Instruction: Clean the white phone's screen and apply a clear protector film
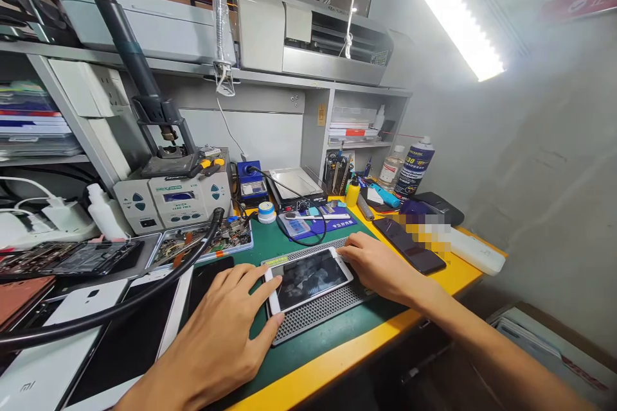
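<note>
A white smartphone point(311, 279) with a dark, smudged-looking screen lies face up on a grey perforated mat point(318, 314). My left hand point(236, 314) grips its left end, with the thumb at the lower corner and fingers across the upper corner. At the right end, my right hand point(373, 263) has its fingers closed on the upper corner, partly covering it. Both sit on a green work mat point(347, 334).
Left of me are a white phone or tablet back point(53, 347) and a tray of small parts point(207, 241). A black hose point(144, 302) crosses over them. A rework station point(173, 196) stands behind. On the right lie a dark phone point(409, 244) and a spray can point(414, 167).
</note>
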Available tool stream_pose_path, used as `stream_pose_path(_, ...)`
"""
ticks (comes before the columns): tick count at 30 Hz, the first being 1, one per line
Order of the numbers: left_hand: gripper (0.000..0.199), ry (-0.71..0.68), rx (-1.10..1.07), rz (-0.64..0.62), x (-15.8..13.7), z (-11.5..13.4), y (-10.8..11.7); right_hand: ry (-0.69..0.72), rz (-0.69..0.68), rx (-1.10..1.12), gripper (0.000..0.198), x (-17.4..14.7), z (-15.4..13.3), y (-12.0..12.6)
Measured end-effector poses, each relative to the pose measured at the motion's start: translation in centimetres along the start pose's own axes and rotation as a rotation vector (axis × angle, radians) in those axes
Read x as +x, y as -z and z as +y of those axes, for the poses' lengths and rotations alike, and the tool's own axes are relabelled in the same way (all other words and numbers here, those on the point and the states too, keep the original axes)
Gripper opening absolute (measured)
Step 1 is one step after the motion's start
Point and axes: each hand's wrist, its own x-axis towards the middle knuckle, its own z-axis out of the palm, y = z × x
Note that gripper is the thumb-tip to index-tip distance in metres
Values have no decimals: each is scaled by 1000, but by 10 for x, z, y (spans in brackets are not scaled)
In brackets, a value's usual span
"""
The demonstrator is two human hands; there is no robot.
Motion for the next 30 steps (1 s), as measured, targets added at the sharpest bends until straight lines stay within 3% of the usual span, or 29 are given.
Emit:
stream_pose_path(13,46,62,-59,-80,4,6,7,82,-120,-131,24,32,-7,14)
stream_pose_path(19,44,50,-67,-29,2,8,6,154,-147,-169,24,45,-29,18)
stream_pose_path(30,41,64,-90,-77,6,14,15,315,-193,-175,24,77,-74,17)
